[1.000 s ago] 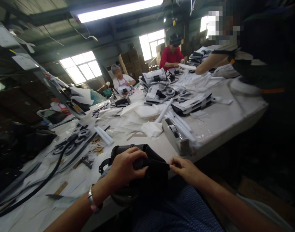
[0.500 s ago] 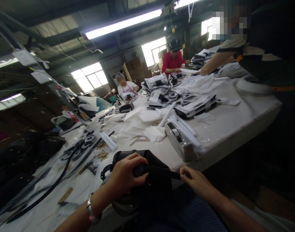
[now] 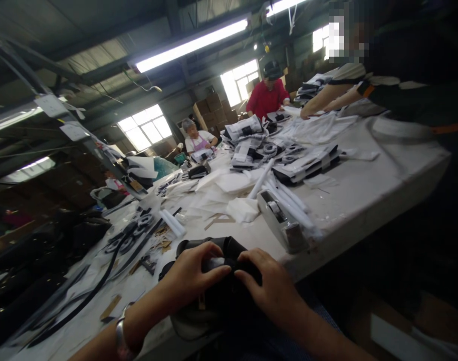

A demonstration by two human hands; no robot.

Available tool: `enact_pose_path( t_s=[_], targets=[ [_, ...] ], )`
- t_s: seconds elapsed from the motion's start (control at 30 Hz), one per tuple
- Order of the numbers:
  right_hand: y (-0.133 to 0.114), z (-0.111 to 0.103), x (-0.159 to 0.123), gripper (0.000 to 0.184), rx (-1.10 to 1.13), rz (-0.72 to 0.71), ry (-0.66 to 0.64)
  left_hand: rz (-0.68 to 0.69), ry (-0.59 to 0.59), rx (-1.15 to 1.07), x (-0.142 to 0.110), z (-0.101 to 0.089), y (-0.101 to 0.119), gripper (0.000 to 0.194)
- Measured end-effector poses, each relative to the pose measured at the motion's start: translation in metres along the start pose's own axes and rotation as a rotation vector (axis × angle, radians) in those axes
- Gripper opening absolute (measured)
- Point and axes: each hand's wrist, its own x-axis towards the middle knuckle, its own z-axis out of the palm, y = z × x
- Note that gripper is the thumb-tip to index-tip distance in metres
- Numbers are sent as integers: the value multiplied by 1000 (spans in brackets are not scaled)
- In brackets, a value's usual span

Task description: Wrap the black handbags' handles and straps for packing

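A black bag (image 3: 234, 245) with a smooth, rolled-looking upper edge sits at the table's near edge, its lower part dark and hard to make out. Above it my left hand (image 3: 191, 271) is closed, fingers and thumb pinching a bundled black strap (image 3: 231, 262). A pale, whitish patch shows between those fingers. From the other side my right hand (image 3: 268, 281) closes on the same strap, thumb tip close to the left thumb. The strap's free end is hidden by my fingers. A small metal zipper pull (image 3: 202, 302) hangs below my left hand.
A grey tape dispenser (image 3: 281, 220) stands at the table edge beyond my right hand. White foam sheets (image 3: 229, 180) and wrapped black items (image 3: 306, 165) lie farther back. Long black straps (image 3: 101, 281) are on the left. Several co-workers, one in red (image 3: 268, 95), are around the table.
My right hand has moved left from the strap's outstretched end to meet my left hand. The strap no longer stretches out to the right. My left hand stays nearly in place.
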Motion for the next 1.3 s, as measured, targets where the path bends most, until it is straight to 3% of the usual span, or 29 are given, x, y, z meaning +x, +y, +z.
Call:
enact_pose_path(
  t_s=[0.2,0.37,0.97,1.3],
  targets=[
    [5,4,3,10,185,155,-47,-203,-261,-188,12,-4,4,46],
    [11,-1,7,13,404,280,-130,-238,-334,-272,16,-4,4,51],
    [10,-3,5,17,442,263,-154,-303,-281,-247,12,1,11,45],
    [14,8,-4,13,474,267,-66,-317,-215,-210,11,7,16,45]
  ],
)
